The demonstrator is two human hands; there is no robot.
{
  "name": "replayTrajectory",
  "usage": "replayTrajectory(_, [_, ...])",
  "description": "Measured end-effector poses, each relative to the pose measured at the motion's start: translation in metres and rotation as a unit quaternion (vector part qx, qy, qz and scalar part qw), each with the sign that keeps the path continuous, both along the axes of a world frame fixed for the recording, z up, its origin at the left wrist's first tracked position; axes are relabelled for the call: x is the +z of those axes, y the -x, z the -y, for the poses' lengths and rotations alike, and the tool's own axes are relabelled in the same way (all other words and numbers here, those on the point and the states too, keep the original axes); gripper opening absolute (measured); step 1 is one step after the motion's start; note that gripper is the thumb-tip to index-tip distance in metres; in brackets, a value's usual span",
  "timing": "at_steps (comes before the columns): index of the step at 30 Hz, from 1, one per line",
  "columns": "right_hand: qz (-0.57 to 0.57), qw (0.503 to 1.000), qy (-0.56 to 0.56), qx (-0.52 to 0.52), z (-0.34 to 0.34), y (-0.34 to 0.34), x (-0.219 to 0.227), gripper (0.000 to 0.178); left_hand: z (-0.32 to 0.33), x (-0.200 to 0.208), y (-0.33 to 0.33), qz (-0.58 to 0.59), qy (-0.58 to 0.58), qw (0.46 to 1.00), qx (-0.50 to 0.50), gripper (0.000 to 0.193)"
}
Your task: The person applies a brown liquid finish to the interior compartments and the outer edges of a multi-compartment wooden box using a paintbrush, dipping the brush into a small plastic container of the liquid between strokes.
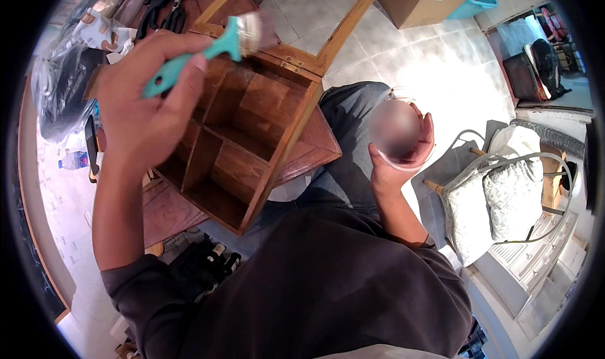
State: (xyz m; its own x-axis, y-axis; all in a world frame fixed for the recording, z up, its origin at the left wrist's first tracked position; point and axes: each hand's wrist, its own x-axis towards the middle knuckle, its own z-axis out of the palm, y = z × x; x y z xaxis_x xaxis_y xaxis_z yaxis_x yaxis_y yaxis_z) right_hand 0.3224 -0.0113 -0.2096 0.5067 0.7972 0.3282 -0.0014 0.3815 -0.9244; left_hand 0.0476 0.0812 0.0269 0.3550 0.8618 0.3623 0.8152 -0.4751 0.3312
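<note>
My left hand (146,97) is wrapped round the turquoise handle of a paintbrush (208,49). The pale bristles, smeared by motion, are over the hinged edge of a brown wooden cabinet (296,116). Several open compartments show inside the cabinet, and its framed door (343,41) is swung open at the far side. Off to the right, my right hand (394,170) grips a round clear tub (413,167) from below and the side. The tub's inside is blurred, so its contents cannot be made out.
The cabinet rests on a reddish-brown wooden tabletop (315,142). Pliers-like tools (176,12) and plastic-wrapped items (60,101) lie at the far left. A cardboard box (425,3) stands on the tiled floor. At right is a metal-framed chair with pale cushions (513,176).
</note>
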Motion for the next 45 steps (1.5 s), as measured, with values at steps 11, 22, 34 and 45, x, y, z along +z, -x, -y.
replayTrajectory(11, [0.082,0.997,-0.009,-0.007,-0.003,-0.008,0.012,0.113,-0.032,-0.015,0.054,0.185,0.070,0.972,0.126,0.015])
replayTrajectory(22, [0.066,0.997,-0.028,-0.003,-0.003,-0.008,0.024,0.113,-0.056,-0.022,0.092,0.115,0.087,0.982,0.120,0.015])
replayTrajectory(34, [0.108,0.992,-0.036,0.054,-0.001,0.007,0.039,0.118,-0.014,0.008,0.101,0.147,0.040,0.977,0.148,0.016])
replayTrajectory(45, [0.086,0.996,-0.022,0.023,0.005,0.001,0.034,0.114,-0.062,-0.022,0.112,0.098,0.105,0.977,0.156,0.018])
